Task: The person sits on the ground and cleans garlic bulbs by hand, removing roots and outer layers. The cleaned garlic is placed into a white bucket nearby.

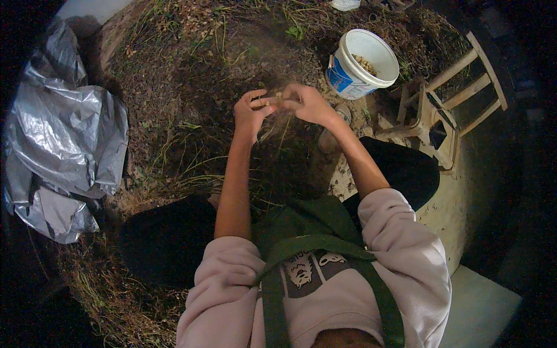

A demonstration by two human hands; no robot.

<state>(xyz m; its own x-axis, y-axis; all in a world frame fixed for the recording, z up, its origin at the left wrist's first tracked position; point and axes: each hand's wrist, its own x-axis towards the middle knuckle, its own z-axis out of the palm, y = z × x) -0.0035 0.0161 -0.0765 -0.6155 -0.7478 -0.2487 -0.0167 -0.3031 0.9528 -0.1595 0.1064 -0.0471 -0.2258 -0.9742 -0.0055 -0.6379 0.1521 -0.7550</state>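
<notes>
My left hand (253, 108) and my right hand (307, 103) meet in front of me above the plant-littered ground. Between their fingers is a blurred bunch of peanut pods and roots (277, 98), with thin stems (285, 130) hanging below. The left fingers are curled on the bunch and a small pale pod shows at them. My right thumb and fingers close on its other side; blur hides their exact contact. Beyond my right hand stands a white plastic bucket (348, 85) with a blue label, tilted in view, with peanuts (364, 65) inside.
A wooden chair (468, 91) lies or stands at the right, beside the bucket. Silver plastic sheeting (65, 135) is heaped at the left. Pulled plants (130, 300) and loose soil surround my legs. A white shoe (346, 4) shows at the top edge.
</notes>
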